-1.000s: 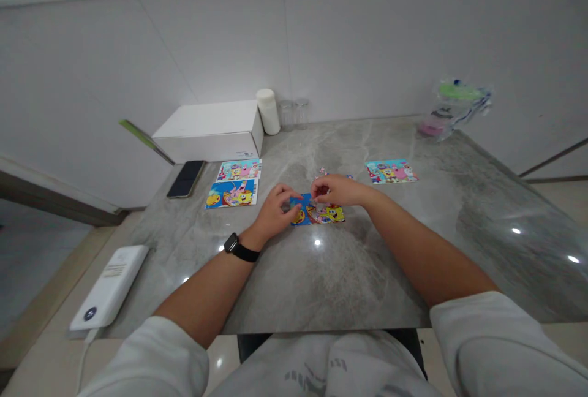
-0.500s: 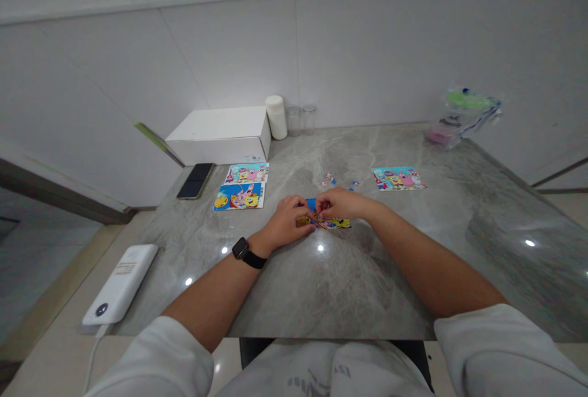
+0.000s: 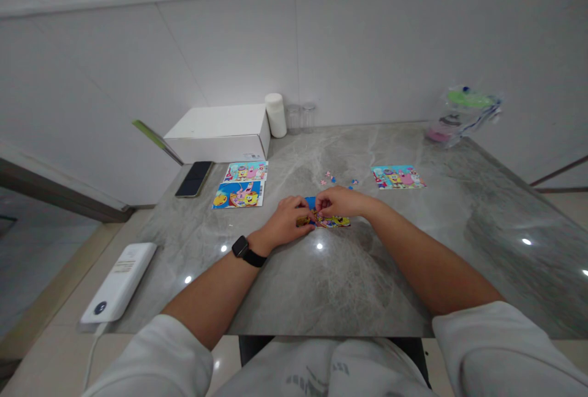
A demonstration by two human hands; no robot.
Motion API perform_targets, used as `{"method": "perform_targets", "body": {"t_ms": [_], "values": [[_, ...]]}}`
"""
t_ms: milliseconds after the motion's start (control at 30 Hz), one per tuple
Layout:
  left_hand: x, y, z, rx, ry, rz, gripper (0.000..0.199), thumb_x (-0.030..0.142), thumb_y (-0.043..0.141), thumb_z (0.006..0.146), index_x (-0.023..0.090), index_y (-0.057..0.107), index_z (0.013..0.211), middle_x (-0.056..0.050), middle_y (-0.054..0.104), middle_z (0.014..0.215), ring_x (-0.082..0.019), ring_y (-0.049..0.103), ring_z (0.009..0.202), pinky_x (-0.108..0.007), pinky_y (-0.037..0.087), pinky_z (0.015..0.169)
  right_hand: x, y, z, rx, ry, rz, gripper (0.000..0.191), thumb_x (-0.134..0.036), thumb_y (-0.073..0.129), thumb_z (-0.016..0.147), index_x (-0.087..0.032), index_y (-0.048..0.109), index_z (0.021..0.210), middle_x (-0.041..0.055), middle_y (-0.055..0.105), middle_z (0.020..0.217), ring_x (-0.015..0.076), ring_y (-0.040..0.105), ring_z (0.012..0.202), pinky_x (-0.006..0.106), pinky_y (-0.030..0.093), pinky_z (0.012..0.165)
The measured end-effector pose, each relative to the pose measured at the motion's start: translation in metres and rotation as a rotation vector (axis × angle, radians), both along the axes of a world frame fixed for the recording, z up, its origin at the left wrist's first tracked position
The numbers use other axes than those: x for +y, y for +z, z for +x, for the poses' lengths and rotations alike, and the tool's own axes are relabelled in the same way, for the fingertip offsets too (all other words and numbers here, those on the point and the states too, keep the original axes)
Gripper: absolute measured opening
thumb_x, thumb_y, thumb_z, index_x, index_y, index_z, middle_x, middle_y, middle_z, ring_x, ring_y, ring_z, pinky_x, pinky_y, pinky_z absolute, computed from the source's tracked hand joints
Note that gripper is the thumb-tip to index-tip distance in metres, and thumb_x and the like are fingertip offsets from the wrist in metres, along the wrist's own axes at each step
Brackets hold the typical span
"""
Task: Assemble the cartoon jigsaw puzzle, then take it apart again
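Note:
A small, partly assembled jigsaw puzzle (image 3: 339, 222) with a blue and yellow cartoon picture lies on the table in front of me. My left hand (image 3: 294, 218) rests over its left side, fingers stretched out and touching it. Over the middle of the puzzle, my right hand (image 3: 337, 202) is closed in a pinch; what sits between its fingertips is too small and covered to make out. Both hands hide much of the picture. Several loose puzzle pieces (image 3: 333, 180), pink and blue, are scattered just beyond my right hand.
Picture cards lie left (image 3: 239, 195) and right (image 3: 399, 177) on the grey table (image 3: 349, 287). Further left are a phone (image 3: 195, 179) and a white power bank (image 3: 118, 283) with a cable. A white box (image 3: 215, 133), white bottle (image 3: 275, 116), glasses (image 3: 301, 120) and plastic bag (image 3: 462, 116) stand behind.
The whole view has shifted very slightly. Both hands stay at the puzzle in nearly the same pose, and the loose pieces have not moved.

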State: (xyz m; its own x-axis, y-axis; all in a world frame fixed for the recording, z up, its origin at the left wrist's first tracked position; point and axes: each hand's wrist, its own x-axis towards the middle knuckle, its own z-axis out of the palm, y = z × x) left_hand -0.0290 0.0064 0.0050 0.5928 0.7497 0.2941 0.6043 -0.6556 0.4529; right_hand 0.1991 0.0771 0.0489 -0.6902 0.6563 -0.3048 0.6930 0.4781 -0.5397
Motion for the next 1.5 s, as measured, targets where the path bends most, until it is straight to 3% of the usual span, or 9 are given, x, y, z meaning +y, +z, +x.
{"method": "perform_targets", "body": {"t_ms": [233, 700, 1200, 1500], "values": [[0.001, -0.001, 0.0, 0.009, -0.004, -0.001, 0.018, 0.039, 0.077, 0.09, 0.029, 0.081, 0.105, -0.008, 0.067, 0.113, -0.027, 0.062, 0.108, -0.044, 0.047, 0.098, 0.0, -0.005, -0.002, -0.03, 0.001, 0.034, 0.01, -0.021, 0.072, 0.084, -0.022, 0.079, 0.092, 0.0008, 0.08, 0.088, 0.0172, 0.072, 0.081, 0.024, 0.045, 0.068], [0.002, -0.003, 0.0, 0.054, -0.018, 0.017, 0.026, 0.041, 0.075, 0.093, 0.037, 0.081, 0.118, -0.007, 0.067, 0.117, -0.026, 0.06, 0.112, -0.044, 0.045, 0.1, -0.009, 0.002, -0.008, -0.116, -0.029, 0.109, 0.013, -0.025, 0.074, 0.088, -0.021, 0.08, 0.098, 0.0028, 0.081, 0.096, 0.0174, 0.071, 0.084, 0.024, 0.042, 0.069], [-0.002, 0.004, 0.0, 0.08, -0.032, 0.015, 0.025, 0.04, 0.071, 0.095, 0.036, 0.082, 0.117, -0.007, 0.068, 0.119, -0.026, 0.059, 0.112, -0.045, 0.043, 0.101, -0.007, 0.004, -0.008, -0.125, -0.052, 0.132, 0.016, -0.021, 0.073, 0.086, -0.019, 0.079, 0.1, 0.004, 0.081, 0.093, 0.0173, 0.072, 0.082, 0.024, 0.043, 0.069], [0.0, -0.002, -0.001, 0.073, -0.045, 0.015, 0.027, 0.04, 0.07, 0.096, 0.036, 0.08, 0.121, -0.007, 0.067, 0.121, -0.026, 0.059, 0.114, -0.045, 0.043, 0.103, -0.007, -0.001, -0.01, -0.155, -0.036, 0.155, 0.014, -0.022, 0.071, 0.087, -0.019, 0.079, 0.099, 0.0036, 0.081, 0.092, 0.0173, 0.071, 0.08, 0.024, 0.042, 0.067]]}}
